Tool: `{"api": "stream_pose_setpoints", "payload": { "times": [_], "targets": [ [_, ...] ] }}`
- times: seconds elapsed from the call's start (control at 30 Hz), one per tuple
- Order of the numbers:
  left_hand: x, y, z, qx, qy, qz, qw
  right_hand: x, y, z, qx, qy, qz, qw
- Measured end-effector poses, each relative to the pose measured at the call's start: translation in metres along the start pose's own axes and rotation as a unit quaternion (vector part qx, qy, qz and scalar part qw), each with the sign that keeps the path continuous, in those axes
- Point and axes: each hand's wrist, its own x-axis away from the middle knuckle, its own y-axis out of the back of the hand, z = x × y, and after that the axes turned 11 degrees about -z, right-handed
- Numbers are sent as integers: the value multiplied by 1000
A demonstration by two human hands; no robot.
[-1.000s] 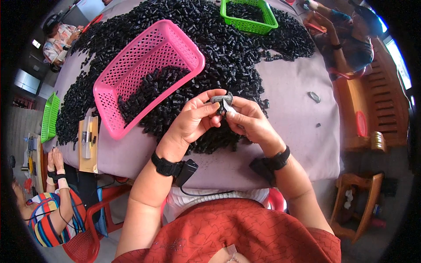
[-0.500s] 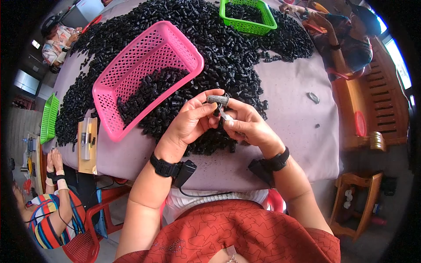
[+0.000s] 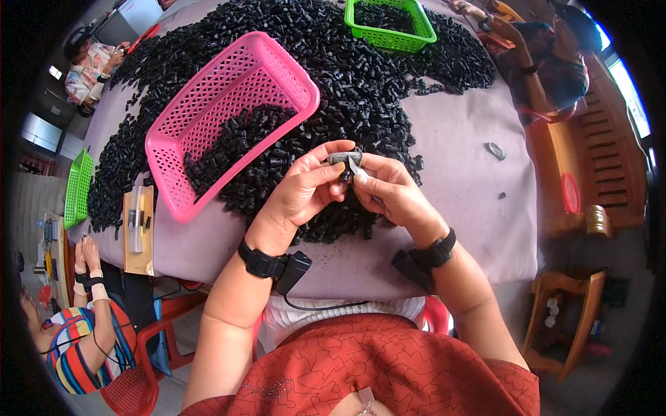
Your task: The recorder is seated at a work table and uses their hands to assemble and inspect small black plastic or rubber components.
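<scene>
The left hand point(image 3: 304, 188) pinches a grey piece point(image 3: 343, 158) between its fingers, a black part point(image 3: 345, 175) just below; the right hand point(image 3: 397, 193) pinches a pale blade point(image 3: 356, 169) beside them. Both are over the black heap point(image 3: 347, 90) on the tabletop point(image 3: 466, 152), near the pink basket point(image 3: 165, 152).

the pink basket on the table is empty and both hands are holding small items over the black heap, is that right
The pink basket is not empty: the head view shows black pieces inside it. The rest stands: the left hand and right hand are holding small items over the black heap.
</scene>
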Motion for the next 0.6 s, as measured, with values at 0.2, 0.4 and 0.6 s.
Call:
{"api": "stream_pose_setpoints", "payload": {
  "times": [0.2, 0.4, 0.6],
  "targets": [
    [-1, 4, -1, 21, -13, -18, 1000, 4, -7, 4, -1, 7, 51, 999],
    [-1, 5, -2, 31, 7, -5, 999, 3, -6, 5, 12, 9, 50, 999],
    [-3, 8, 0, 62, 15, 26, 998, 3, -5, 4, -5, 3, 44, 999]
  ]
}}
